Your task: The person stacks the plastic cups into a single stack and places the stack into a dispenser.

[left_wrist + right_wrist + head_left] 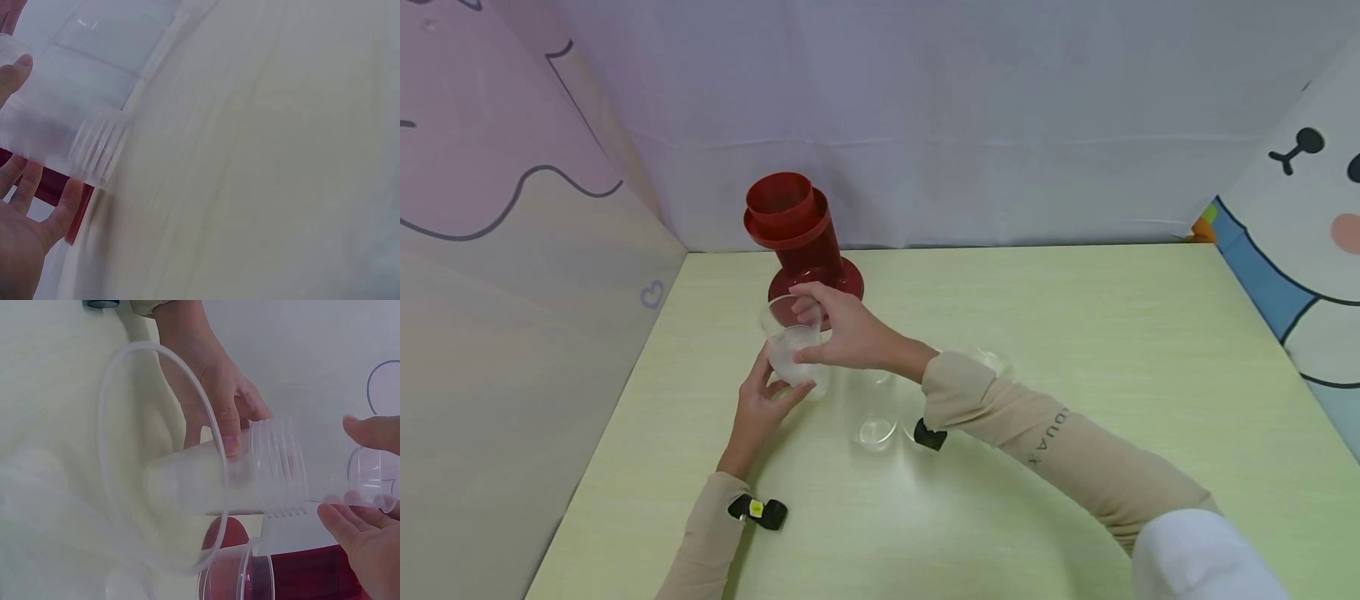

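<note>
A stack of clear plastic cups (pixel 792 354) is held over the left part of the table, its several rims (pixel 278 469) close together in the right wrist view. My left hand (pixel 763 408) grips the stack from below and the side, thumb and fingers around it. At its upper end, my right hand (pixel 853 329) holds a clear plastic cup (pixel 334 459) between thumb and fingers. This cup's end lines up with the rims of the stack. Just behind the hands, a red cylinder-shaped stand (pixel 812 258) with a wide round base is partly covered by them.
Clear cups (pixel 874 410) stand on the pale table (pixel 1075 350) right of the stack, some partly behind the right forearm. One large cup rim (pixel 103 425) is near the right wrist camera. A white curtain (pixel 962 125) hangs along the back edge; printed cloths border both sides.
</note>
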`<action>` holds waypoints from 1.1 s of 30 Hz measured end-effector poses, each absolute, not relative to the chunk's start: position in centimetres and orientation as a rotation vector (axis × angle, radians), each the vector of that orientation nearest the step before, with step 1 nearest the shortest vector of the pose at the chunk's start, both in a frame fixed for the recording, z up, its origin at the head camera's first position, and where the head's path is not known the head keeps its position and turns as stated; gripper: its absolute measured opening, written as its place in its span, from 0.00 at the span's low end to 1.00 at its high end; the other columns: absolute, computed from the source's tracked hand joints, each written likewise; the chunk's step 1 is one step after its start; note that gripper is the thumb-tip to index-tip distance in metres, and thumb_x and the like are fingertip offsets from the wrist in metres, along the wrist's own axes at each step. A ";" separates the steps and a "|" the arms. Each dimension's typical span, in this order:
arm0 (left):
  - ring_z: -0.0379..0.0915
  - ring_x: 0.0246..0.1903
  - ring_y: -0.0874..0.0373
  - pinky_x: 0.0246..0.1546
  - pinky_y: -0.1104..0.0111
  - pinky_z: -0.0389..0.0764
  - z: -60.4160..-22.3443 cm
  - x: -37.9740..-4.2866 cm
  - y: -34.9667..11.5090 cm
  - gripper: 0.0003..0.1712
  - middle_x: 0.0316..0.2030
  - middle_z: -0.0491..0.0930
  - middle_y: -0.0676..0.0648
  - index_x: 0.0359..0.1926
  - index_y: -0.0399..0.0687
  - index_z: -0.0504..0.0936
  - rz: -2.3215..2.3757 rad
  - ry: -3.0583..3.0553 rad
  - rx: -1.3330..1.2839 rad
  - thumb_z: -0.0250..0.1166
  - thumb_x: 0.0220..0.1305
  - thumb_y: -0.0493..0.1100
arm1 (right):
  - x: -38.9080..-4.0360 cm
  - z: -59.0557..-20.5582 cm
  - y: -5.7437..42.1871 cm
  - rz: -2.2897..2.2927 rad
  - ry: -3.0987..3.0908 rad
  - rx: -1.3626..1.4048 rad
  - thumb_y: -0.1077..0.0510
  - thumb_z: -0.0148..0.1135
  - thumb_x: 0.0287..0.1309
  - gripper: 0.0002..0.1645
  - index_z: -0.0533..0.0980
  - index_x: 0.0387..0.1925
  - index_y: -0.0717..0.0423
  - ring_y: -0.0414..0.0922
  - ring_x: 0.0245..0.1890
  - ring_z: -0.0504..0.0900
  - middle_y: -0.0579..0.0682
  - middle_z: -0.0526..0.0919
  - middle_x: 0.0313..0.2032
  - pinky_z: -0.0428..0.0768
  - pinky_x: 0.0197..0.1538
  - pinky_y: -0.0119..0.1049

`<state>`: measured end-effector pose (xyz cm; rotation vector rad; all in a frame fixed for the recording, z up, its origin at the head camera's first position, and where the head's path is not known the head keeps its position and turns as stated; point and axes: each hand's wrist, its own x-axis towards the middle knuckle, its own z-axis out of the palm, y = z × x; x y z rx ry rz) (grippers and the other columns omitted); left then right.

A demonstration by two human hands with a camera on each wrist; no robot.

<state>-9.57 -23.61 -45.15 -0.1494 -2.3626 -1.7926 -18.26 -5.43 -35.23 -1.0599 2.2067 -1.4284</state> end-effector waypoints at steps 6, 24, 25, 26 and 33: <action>0.63 0.58 0.62 0.53 0.67 0.75 -45.0 -9.5 -23.7 0.44 0.62 0.65 0.45 0.69 0.48 0.59 -1.781 -2.378 -0.143 0.70 0.55 0.35 | -18.1 -35.2 -5.6 -1.397 2.229 -1.067 0.59 0.72 0.48 0.45 0.61 0.65 0.60 0.45 0.53 0.74 0.51 0.74 0.55 0.77 0.53 0.34; 0.63 0.57 0.60 0.52 0.67 0.76 -45.0 -9.6 -23.7 0.42 0.61 0.67 0.45 0.69 0.48 0.60 -1.792 -2.374 -0.143 0.70 0.55 0.35 | -17.8 -35.8 -5.8 -1.165 2.357 -1.048 0.52 0.71 0.49 0.45 0.62 0.66 0.59 0.44 0.53 0.72 0.51 0.73 0.57 0.75 0.53 0.32; 0.63 0.57 0.60 0.52 0.67 0.76 -45.1 -9.6 -23.7 0.42 0.61 0.67 0.45 0.69 0.47 0.60 -1.791 -2.373 -0.143 0.70 0.55 0.35 | -17.8 -35.8 -5.8 -1.146 2.364 -1.047 0.52 0.71 0.49 0.45 0.62 0.66 0.59 0.44 0.53 0.72 0.51 0.73 0.58 0.75 0.53 0.32; 0.63 0.57 0.60 0.52 0.67 0.76 -45.1 -9.6 -23.7 0.42 0.61 0.67 0.45 0.69 0.47 0.60 -1.793 -2.372 -0.142 0.70 0.55 0.35 | -17.8 -35.8 -5.8 -1.132 2.366 -1.047 0.51 0.71 0.49 0.45 0.62 0.66 0.59 0.44 0.53 0.72 0.51 0.72 0.58 0.75 0.52 0.32; 0.62 0.58 0.57 0.52 0.66 0.76 -45.3 -9.6 -23.7 0.43 0.62 0.66 0.46 0.69 0.50 0.60 -1.773 -2.388 -0.130 0.70 0.55 0.37 | -17.8 -36.1 -5.8 -1.065 2.407 -1.081 0.48 0.70 0.49 0.41 0.66 0.63 0.58 0.43 0.54 0.70 0.51 0.72 0.58 0.73 0.54 0.34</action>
